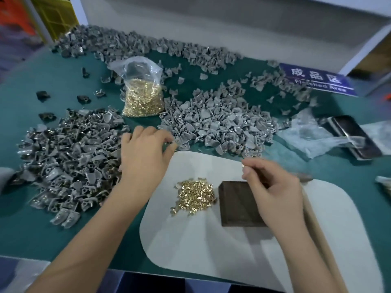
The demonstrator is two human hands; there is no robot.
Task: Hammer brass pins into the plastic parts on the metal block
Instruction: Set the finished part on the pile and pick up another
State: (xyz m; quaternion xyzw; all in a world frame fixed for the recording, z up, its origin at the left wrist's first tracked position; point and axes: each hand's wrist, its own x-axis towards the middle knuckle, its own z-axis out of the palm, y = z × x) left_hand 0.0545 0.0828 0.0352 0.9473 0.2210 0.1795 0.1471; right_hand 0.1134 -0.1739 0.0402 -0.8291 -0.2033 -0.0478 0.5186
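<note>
A dark metal block (237, 206) sits on a white pad (211, 250), with nothing visible on its top. Left of the block lies a small heap of loose brass pins (194, 194). My right hand (273, 191) hovers over the block's far right corner and pinches a single brass pin (243, 166) between thumb and forefinger. My left hand (146, 149) reaches to the near edge of the middle pile of grey plastic parts (215, 125), its fingertips pinching one grey part (178, 142). A wooden hammer handle (317, 229) runs along my right forearm; whether my hand holds it is hidden.
A clear bag of brass pins (141, 96) stands behind my left hand. Another heap of grey parts (69, 157) lies at the left and more along the back (148, 45). A blue sign (317, 81), crumpled plastic and a black phone (355, 136) are at the right.
</note>
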